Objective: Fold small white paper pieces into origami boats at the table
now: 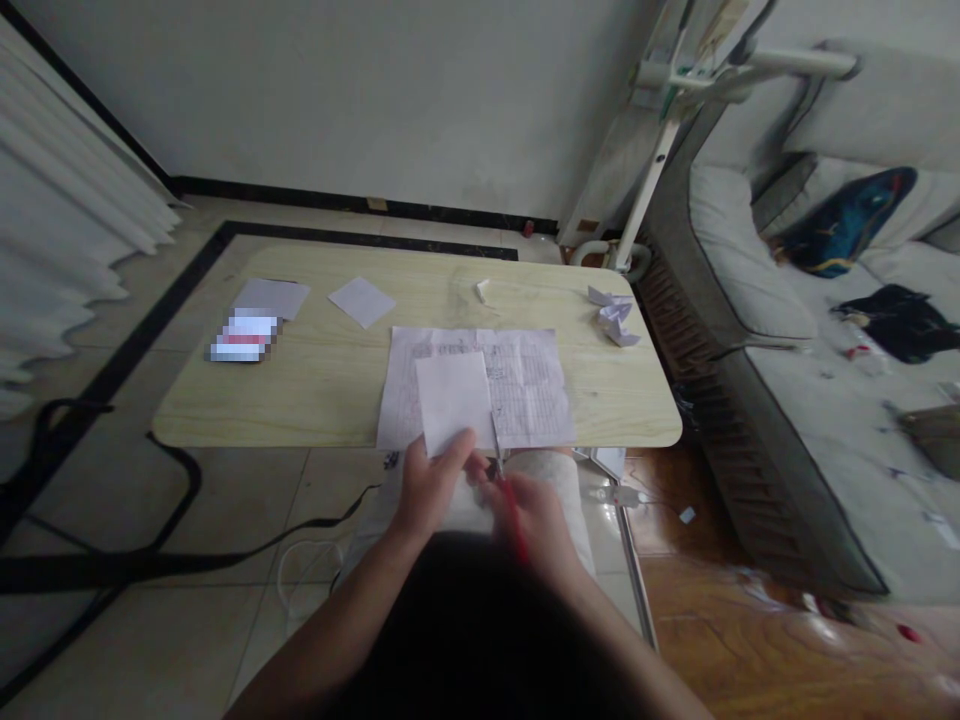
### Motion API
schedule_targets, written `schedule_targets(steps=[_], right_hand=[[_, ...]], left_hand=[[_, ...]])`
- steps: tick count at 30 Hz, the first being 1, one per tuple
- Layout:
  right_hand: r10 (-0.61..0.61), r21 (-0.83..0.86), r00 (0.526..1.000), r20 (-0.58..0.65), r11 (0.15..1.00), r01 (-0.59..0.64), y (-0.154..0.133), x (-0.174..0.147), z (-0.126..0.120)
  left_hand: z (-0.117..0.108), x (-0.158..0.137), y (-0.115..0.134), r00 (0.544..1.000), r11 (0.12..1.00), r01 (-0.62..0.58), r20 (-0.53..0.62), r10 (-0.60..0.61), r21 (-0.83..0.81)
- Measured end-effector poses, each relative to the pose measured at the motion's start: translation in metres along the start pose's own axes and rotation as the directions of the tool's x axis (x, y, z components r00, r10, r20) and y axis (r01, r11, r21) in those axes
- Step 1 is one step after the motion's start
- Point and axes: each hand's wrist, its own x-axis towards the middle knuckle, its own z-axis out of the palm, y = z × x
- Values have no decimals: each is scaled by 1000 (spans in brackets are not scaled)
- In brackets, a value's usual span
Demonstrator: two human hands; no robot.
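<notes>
My left hand (433, 480) is closed on the lower edge of a blank white sheet of paper (454, 395), thumb on top. Red-handled scissors (513, 515) are in my right hand (538, 515), its fingers wrapped round the handles. Their blades point away from me along the sheet's right edge; whether they are cutting into it I cannot tell. Beneath lies a larger creased, printed sheet (529, 385), near the front edge of the wooden table (300, 400).
A square of paper (362, 301), a small white scrap (481, 291) and folded paper pieces (616, 320) lie on the table. At left, a blurred-out phone-like device (246, 337) overlaps another paper (274, 296). A sofa (817, 420) stands right, a white-posted stand (649, 190) behind.
</notes>
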Motion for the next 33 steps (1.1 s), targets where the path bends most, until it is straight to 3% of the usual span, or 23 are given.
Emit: schedule_targets(steps=[11, 16, 19, 22, 25, 28, 30, 33], right_hand=[[-58, 7, 996, -71, 998, 59, -8, 20, -18], [-167, -19, 980, -112, 986, 166, -14, 56, -48], [-263, -159, 957, -125, 957, 242, -25, 91, -75], [-331, -441, 938, -104, 860, 255, -44, 129, -98], [-374, -713, 924, -81, 669, 208, -65, 163, -110], [-327, -872, 944, -48, 474, 120, -80, 193, -113], [-293, -906, 953, -71, 419, 62, -86, 209, -114], [-296, -916, 943, -151, 402, -21, -90, 227, -115]], left_hand=[[-3, 9, -5, 999, 999, 26, -35, -27, -34], [-5, 11, -2, 999, 994, 44, -15, -46, -97], [-6, 12, 1, 998, 992, 59, 1, -59, -115], [-9, 14, 4, 999, 991, 43, -3, -44, -127], [-12, 16, 7, 1000, 995, 11, -24, -14, -102], [-14, 17, 12, 999, 999, -7, -36, 6, -32], [-14, 17, 15, 998, 1000, -19, -55, 18, -15], [-14, 18, 17, 998, 999, -31, -63, 29, -20]])
